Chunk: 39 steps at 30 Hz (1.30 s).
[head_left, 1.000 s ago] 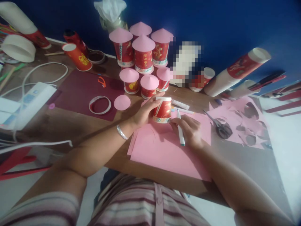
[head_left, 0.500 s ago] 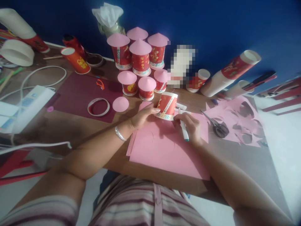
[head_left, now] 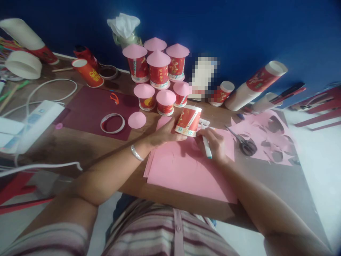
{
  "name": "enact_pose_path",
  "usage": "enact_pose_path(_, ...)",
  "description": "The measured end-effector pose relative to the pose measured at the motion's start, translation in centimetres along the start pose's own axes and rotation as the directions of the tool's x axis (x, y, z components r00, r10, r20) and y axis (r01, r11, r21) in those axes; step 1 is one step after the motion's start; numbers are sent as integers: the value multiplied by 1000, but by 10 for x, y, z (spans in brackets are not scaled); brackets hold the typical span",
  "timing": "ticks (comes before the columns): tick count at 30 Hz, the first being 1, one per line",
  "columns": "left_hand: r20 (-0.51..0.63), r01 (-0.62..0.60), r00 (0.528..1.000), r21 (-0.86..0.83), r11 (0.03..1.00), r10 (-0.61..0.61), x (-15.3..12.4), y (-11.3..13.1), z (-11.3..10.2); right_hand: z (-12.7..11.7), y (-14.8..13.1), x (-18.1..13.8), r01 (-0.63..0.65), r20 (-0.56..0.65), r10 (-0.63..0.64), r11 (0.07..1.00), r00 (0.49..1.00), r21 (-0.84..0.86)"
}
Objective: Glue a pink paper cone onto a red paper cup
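A red paper cup (head_left: 188,120) with a white band of green and yellow drawings at its lower edge is in my left hand (head_left: 165,135), tilted above the pink paper sheets (head_left: 183,169). My left thumb lies along the cup's lower edge, and the other fingers are mostly hidden behind it. My right hand (head_left: 217,143) is closed round a white marker (head_left: 206,146) with a green end, close to the cup's lower right edge. The marker's tip is hard to make out. Another white marker (head_left: 204,122) lies just behind the cup.
Several red cups with pink cone roofs (head_left: 158,69) stand at the back. Scissors (head_left: 246,145) lie by cut pink scraps (head_left: 262,137) on the right. A paper ring (head_left: 123,124) and pink cone (head_left: 137,120) are left. A white cable (head_left: 50,163) and power strip (head_left: 34,124) lie further left.
My left thumb has moved from the cup's side down to its lower edge, and the cup has turned slightly. My right hand keeps the marker nearly in place. The view has shifted a little.
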<state>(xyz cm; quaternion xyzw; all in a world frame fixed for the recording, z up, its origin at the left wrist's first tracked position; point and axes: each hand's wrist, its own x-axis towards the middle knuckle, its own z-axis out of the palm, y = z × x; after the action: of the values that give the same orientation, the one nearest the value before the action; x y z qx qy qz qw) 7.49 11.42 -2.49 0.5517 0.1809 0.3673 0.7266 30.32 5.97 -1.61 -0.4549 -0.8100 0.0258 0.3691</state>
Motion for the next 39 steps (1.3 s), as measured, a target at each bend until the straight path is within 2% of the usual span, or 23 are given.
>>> enact_pose_path(4, 6, -9, 1000, 11, 1000, 9, 1, -1, -1, 2, 1, 0, 21, 2, -21, 999, 1000, -33)
enact_pose_path(10, 14, 2, 1000, 11, 1000, -2, 1, 2, 3, 4, 3, -1, 72, -58, -73, 997, 996, -18)
enact_pose_path(13, -2, -7, 1000, 46, 999, 7, 3, 6, 7, 3, 4, -2, 41, -21, -41, 999, 999, 3)
enact_pose_path(15, -49, -14, 999, 80, 997, 18, 5, 7, 9, 4, 4, -3, 16, -2, -16, 1000, 1000, 14)
enact_pose_path(17, -143, -23, 989, 136, 990, 43, 5, 6, 9, 5, 5, -5, -6, -8, 6, 1000, 1000, 4)
enact_pose_path(19, -221, -37, 972, 207, 978, 84, 5, 3, 10, 8, 6, -6, -32, -40, 32, 999, 999, -8)
enact_pose_path(21, -243, -61, 961, 282, 958, 133, 6, 0, 11, 10, 7, -7, -48, -80, 50, 999, 996, 22)
enact_pose_path(25, -192, -145, 947, 463, 874, 259, 8, -9, 13, 15, 11, -7, -53, -125, 79, 977, 989, 205)
enact_pose_path(29, -131, -165, 929, 689, 706, 345, 9, -21, 10, 19, 17, -9, -59, -109, 107, 926, 988, 372)
enact_pose_path(31, -77, -171, 928, 780, 602, 364, 7, -28, 8, 20, 19, -11, -72, -113, 122, 924, 986, 376)
enact_pose_path(34, 7, -186, 943, 840, 509, 333, 3, -36, 7, 18, 17, -11, -139, -128, 186, 942, 974, 305)
enact_pose_path(37, 98, -257, 944, 817, 516, 314, 0, -37, 9, 14, 14, -8, -222, -132, 273, 924, 953, 311)
enact_pose_path(39, 109, -301, 936, 742, 599, 335, 0, -34, 8, 11, 13, -5, -279, -97, 344, 871, 934, 404)
